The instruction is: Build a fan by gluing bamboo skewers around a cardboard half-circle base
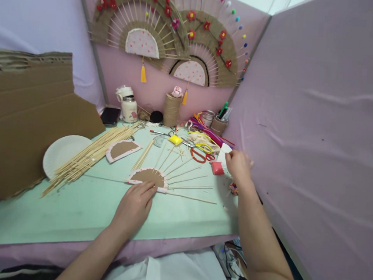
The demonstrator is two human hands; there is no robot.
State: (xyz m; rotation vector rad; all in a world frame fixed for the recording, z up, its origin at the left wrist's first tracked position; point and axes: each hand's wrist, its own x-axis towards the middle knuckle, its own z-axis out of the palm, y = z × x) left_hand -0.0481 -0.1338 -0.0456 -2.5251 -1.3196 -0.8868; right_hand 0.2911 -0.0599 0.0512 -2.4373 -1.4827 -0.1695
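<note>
My left hand [135,206] lies flat on the green table, its fingertips pressing the lower edge of a brown cardboard half-circle [148,177] with a pink dotted rim. Several thin wooden sticks [186,175] fan out from that half-circle to the right. My right hand [237,164] reaches to the table's right edge, fingers curled beside a white paper piece [224,154] and a small red packet [217,168]; what it grips, if anything, is hidden.
A bundle of sticks [91,155] lies across a white paper plate [60,150]. A second half-circle [122,149], red scissors [201,155], yellow block [175,140], twine jar [171,109], pen cup [219,124] and cardboard sheets [26,120] crowd the table. Finished fans [145,21] hang behind.
</note>
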